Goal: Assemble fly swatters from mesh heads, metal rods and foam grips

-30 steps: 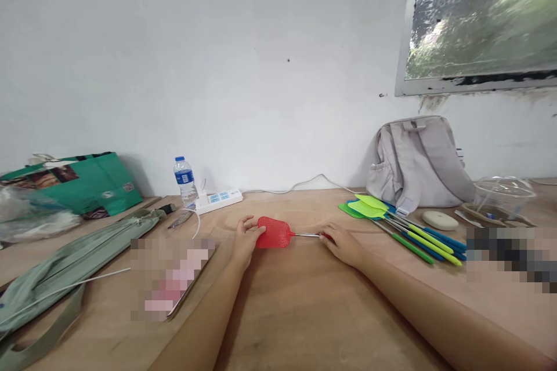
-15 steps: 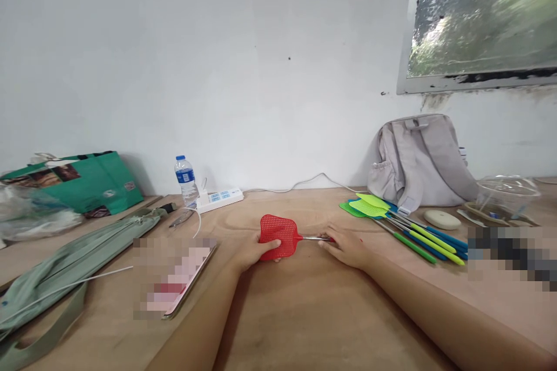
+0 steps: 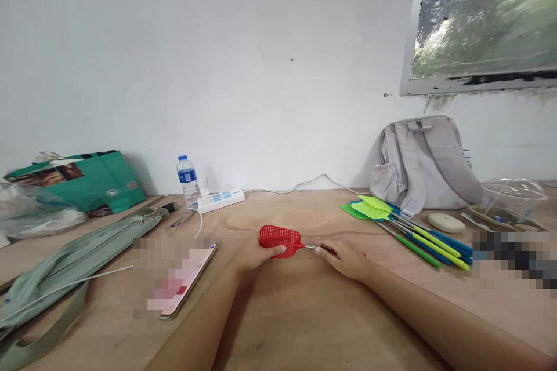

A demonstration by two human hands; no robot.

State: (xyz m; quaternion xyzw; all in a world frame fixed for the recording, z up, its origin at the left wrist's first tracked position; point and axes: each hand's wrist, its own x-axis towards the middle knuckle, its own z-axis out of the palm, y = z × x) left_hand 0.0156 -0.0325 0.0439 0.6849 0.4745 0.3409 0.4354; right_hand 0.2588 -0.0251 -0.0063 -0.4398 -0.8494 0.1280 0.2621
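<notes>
A red fly swatter (image 3: 279, 239) with a thin metal shaft lies across the middle of the wooden table (image 3: 304, 313). My left hand (image 3: 253, 256) grips the near edge of its mesh head, thumb on top. My right hand (image 3: 346, 258) pinches the shaft where it meets the red handle, which is mostly hidden under the fingers. To the right lies a bunch of green and blue fly swatters (image 3: 404, 227), fanned out and apart from both hands.
A phone (image 3: 185, 284) lies left of my left forearm. Further left are a grey-green pouch (image 3: 73, 261), a green bag (image 3: 82, 181), a water bottle (image 3: 185, 179) and a power strip (image 3: 220, 199). A grey backpack (image 3: 424, 163), white oval object (image 3: 445, 222) and clear bowl (image 3: 513, 192) stand right.
My left hand went from touching the mesh head's far edge to gripping it. The swatter's head tilted up, then flattened, and both hands drew slightly nearer to me.
</notes>
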